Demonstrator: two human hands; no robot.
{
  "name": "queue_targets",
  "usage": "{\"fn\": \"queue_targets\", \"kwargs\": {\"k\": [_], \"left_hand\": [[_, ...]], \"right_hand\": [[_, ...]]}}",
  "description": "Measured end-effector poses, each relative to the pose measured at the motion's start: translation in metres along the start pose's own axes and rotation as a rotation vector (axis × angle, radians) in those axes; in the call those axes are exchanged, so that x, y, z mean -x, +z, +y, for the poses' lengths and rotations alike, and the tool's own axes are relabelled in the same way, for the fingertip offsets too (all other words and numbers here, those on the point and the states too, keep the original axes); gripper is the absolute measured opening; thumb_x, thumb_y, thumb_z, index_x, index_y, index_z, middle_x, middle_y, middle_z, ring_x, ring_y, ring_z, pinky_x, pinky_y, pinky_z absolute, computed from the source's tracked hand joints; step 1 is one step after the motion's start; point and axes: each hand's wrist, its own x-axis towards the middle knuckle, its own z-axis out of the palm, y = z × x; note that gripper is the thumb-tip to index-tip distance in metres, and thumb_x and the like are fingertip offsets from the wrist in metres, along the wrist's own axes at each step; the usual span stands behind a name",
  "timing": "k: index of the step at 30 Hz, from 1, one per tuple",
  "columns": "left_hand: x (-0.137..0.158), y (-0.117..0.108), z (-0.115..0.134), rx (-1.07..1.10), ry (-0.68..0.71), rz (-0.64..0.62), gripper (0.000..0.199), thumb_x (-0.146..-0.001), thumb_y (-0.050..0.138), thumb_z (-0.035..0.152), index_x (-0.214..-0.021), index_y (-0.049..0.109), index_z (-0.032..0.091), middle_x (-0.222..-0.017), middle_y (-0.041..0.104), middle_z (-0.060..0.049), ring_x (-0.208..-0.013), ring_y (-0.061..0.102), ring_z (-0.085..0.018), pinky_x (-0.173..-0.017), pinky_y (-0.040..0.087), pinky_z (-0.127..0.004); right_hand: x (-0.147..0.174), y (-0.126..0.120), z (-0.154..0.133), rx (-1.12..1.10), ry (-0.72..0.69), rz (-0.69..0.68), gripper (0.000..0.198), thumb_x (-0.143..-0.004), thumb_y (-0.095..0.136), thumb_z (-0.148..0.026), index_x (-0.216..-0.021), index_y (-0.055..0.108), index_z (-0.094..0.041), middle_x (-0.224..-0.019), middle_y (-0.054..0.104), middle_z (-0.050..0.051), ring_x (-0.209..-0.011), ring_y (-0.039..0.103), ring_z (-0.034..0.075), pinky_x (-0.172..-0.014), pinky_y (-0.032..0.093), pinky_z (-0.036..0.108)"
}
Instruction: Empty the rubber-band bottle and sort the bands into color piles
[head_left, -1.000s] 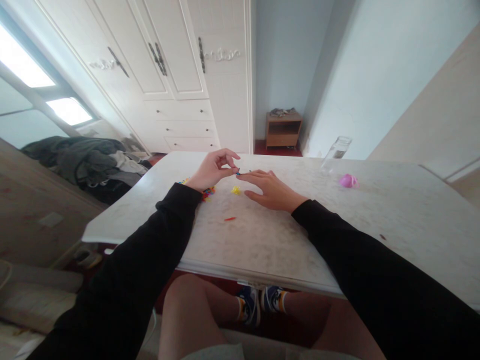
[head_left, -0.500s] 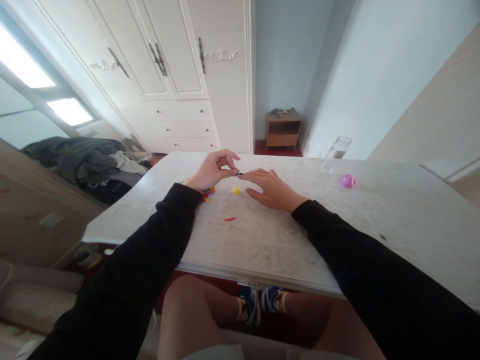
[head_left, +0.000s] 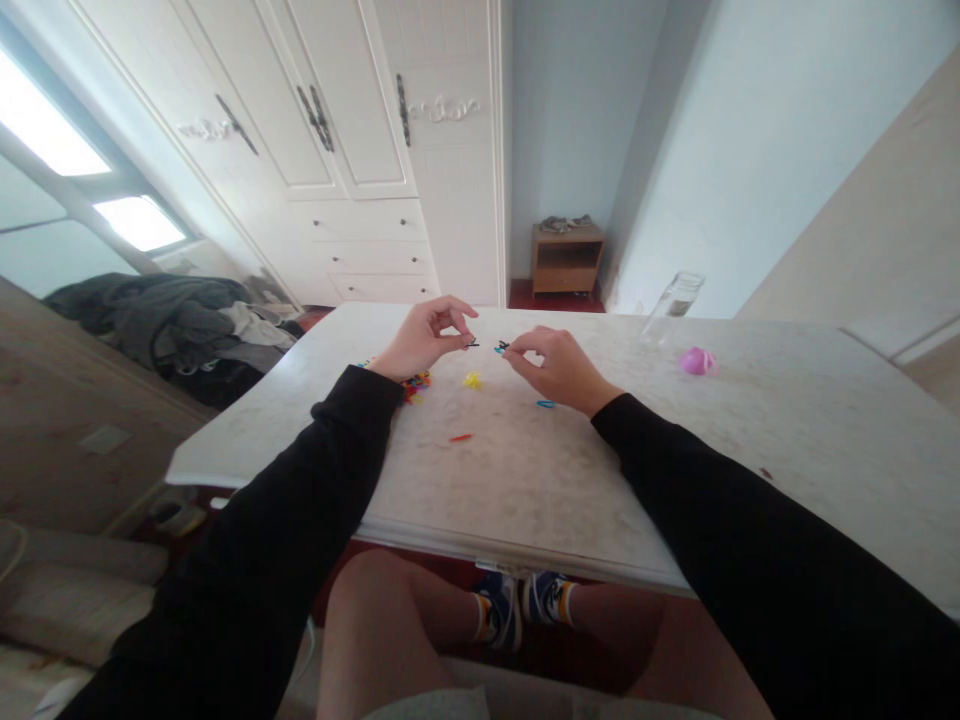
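My left hand (head_left: 431,335) is closed in a pinch over the table, with a small thin black elastic band (head_left: 472,345) between thumb and fingertip. Across a short gap, my right hand (head_left: 551,362) pinches a few small black and blue elastic bands (head_left: 502,348) at its fingertips. Under that hand a blue elastic band (head_left: 545,404) lies on the tabletop. A yellow cluster of bands (head_left: 472,381) sits between the hands, lower down. Partly covered by my left wrist is a multicoloured pile of bands (head_left: 417,385). One thin red-orange piece (head_left: 460,437) lies nearer to me.
The pale marbled table (head_left: 510,480) spreads beneath both arms. A clear glass bottle or jar (head_left: 673,305) and a pink round object (head_left: 697,361) stand toward the right. A small dark piece (head_left: 765,473) lies at far right. Behind are a white wardrobe (head_left: 457,220) and a wooden nightstand (head_left: 568,262).
My hands have parted: the right one has moved slightly right and closed into a pinch on black and blue bands. A blue band now shows on the table below it. My left hand has barely moved.
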Motion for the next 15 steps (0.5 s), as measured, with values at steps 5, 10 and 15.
{"fn": "queue_targets", "kwargs": {"k": [5, 10, 15], "left_hand": [[0.001, 0.000, -0.001, -0.005, -0.004, -0.004, 0.034, -0.075, 0.091, 0.027, -0.102, 0.072, 0.018, -0.082, 0.064, 0.001, -0.075, 0.068, -0.013, -0.078, 0.061, -0.033], [0.001, 0.000, 0.000, -0.022, -0.007, -0.003, 0.035, -0.074, 0.092, 0.029, -0.102, 0.072, 0.019, -0.081, 0.064, 0.001, -0.074, 0.068, -0.014, -0.078, 0.061, -0.032], [0.001, 0.000, -0.001, -0.038, -0.004, -0.002, 0.035, -0.075, 0.091, 0.031, -0.102, 0.072, 0.019, -0.082, 0.064, 0.001, -0.075, 0.067, -0.014, -0.079, 0.060, -0.033]], "right_hand": [[-0.001, -0.020, 0.013, -0.301, 0.234, -0.103, 0.052, -0.099, 0.056, -0.049, -0.061, 0.072, -0.017, -0.059, 0.068, 0.005, -0.054, 0.053, 0.013, -0.061, 0.040, 0.030], [0.003, -0.031, 0.016, -0.392, 0.262, -0.333, 0.067, -0.094, 0.058, -0.070, -0.054, 0.073, -0.019, -0.049, 0.063, 0.005, -0.046, 0.046, 0.011, -0.056, 0.037, 0.030], [0.004, -0.032, 0.016, -0.381, 0.242, -0.441, 0.070, -0.093, 0.058, -0.075, -0.055, 0.075, -0.019, -0.045, 0.059, 0.003, -0.045, 0.047, 0.012, -0.058, 0.039, 0.031]]}}
